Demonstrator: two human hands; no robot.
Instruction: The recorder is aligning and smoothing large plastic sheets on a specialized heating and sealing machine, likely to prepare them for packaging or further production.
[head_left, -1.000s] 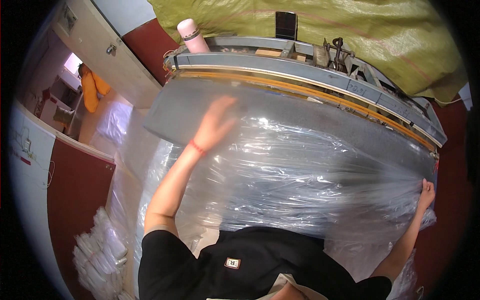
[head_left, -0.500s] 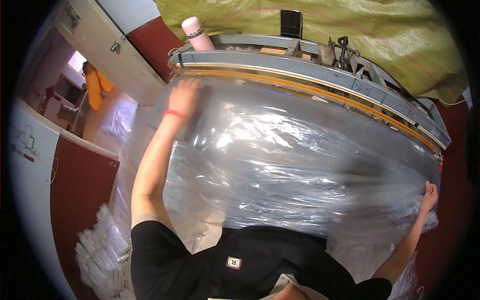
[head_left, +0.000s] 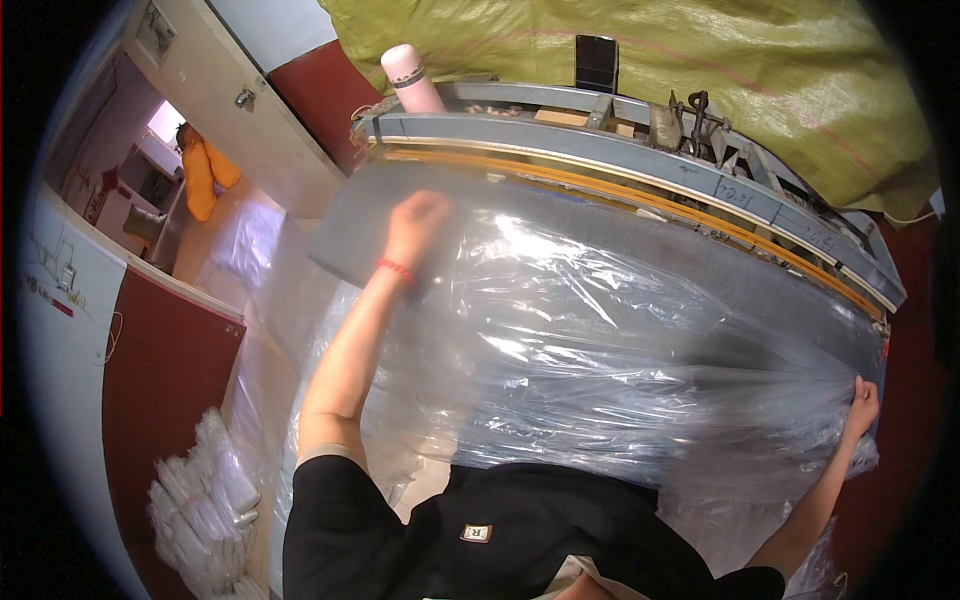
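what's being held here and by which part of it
The right hand pinches the clear plastic sheet at its right side. The left hand is too blurred to tell.

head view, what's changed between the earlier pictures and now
The left hand first went left and away from the body over the clear film, then came back right and nearer the body, fingers looking more curled; blur hides whether it grips anything. The right hand stayed pinching the film's gathered right side. The pink bottle stayed put.

Pink flask [head_left: 416, 88], open door [head_left: 222, 82]
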